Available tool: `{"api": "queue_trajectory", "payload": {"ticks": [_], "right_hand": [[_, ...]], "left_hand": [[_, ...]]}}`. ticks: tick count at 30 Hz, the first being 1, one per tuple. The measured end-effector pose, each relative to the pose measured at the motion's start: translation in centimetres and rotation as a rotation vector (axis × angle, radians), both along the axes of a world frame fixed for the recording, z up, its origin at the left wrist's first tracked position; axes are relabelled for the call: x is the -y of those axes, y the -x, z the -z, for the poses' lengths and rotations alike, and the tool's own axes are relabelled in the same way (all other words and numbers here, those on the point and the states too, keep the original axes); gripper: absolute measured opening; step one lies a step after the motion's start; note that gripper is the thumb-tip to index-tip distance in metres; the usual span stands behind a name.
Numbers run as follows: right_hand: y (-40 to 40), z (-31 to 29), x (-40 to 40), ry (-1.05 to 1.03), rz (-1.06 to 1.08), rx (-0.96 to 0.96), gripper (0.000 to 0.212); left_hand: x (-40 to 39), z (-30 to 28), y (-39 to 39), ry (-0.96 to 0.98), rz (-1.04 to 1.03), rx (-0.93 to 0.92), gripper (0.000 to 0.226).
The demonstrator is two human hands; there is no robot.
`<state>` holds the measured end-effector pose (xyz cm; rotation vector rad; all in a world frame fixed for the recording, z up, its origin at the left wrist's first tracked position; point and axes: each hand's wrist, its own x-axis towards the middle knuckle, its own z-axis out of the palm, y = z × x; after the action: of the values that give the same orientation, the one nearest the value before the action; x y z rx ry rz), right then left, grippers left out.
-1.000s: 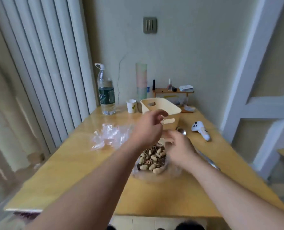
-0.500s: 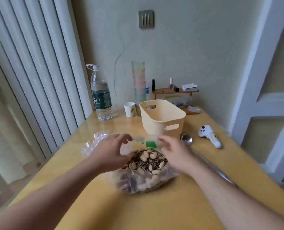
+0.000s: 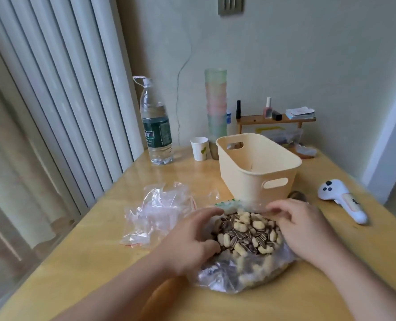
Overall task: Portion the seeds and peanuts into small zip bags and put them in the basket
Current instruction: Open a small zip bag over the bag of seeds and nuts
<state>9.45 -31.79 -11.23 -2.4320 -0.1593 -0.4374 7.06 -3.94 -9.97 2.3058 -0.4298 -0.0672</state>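
While I look from the head view, my left hand (image 3: 190, 239) and right hand (image 3: 306, 228) each grip, with curled fingers, one side of the open clear bag (image 3: 245, 272) of seeds and peanuts (image 3: 248, 235) on the table (image 3: 95, 262). Just behind it stands the basket (image 3: 257, 163); the small zip bags (image 3: 155, 212) lie left.

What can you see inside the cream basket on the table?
The basket shows only its bare inner wall; no zip bags appear in it. Its near wall hides the floor, so the bottom cannot be checked. The small zip bags lie on the table to its left.
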Motion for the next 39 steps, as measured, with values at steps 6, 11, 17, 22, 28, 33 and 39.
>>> {"api": "queue_trajectory", "payload": {"ticks": [6,11,17,22,28,33,39], "right_hand": [[1.2,0.1,-3.3,0.039,-0.159,0.164,0.023],[0.8,0.3,-3.5,0.099,-0.13,0.037,0.054],[1.2,1.0,-3.5,0.137,-0.22,-0.163,0.085],[1.5,0.2,-3.7,0.184,-0.216,-0.236,0.089],[2.6,-1.2,-3.7,0.283,-0.231,-0.3,0.066],[2.5,-1.0,-3.8,0.209,-0.197,-0.236,0.068],[1.9,-1.1,-3.4,-0.035,-0.034,0.157,0.042]], "left_hand": [[-3.9,-4.2,-2.5,-0.22,-0.197,0.542,0.035],[-1.6,-5.1,-6.6,-0.527,-0.08,0.466,0.038],[3.7,-5.3,-10.1,-0.807,-0.008,0.178,0.065],[2.9,-3.4,-10.8,-0.699,0.011,0.055,0.034],[0.0,-5.7,-9.4,-0.378,-0.131,0.266,0.014],[-3.0,-9.5,-7.2,0.331,-0.397,0.271,0.017],[0.6,-11.3,-2.1,0.968,-0.149,-0.044,0.052]]}}
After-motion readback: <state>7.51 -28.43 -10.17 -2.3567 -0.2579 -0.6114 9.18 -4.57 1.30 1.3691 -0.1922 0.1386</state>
